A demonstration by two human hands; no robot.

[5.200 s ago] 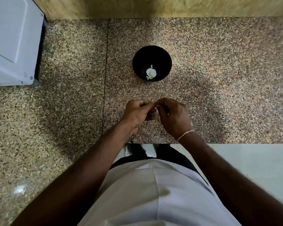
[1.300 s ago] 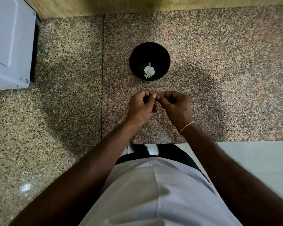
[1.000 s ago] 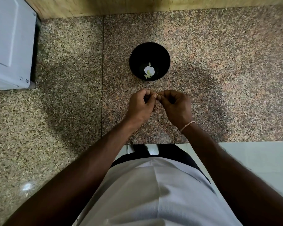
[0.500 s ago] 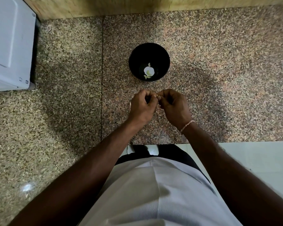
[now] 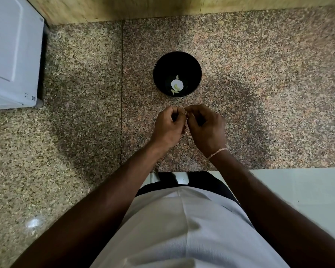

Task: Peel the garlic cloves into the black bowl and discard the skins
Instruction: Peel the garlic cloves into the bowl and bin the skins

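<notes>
Fingers (image 5: 179, 113) of left hand (image 5: 167, 130) and right hand (image 5: 206, 130) curled together, pinching garlic clove (image 5: 185, 121), barely visible. Peeling step, probably; next, dropping into black bowl (image 5: 159, 74), near counter middle.

Plenty of open desk (image 5: 259, 78) on both sides of the black bowl (image 5: 193, 62), which sits just beyond the hands. Only real obstacles: the white appliance (image 5: 12, 55) far left and the wooden wall (image 5: 124, 6) along the back.
</notes>
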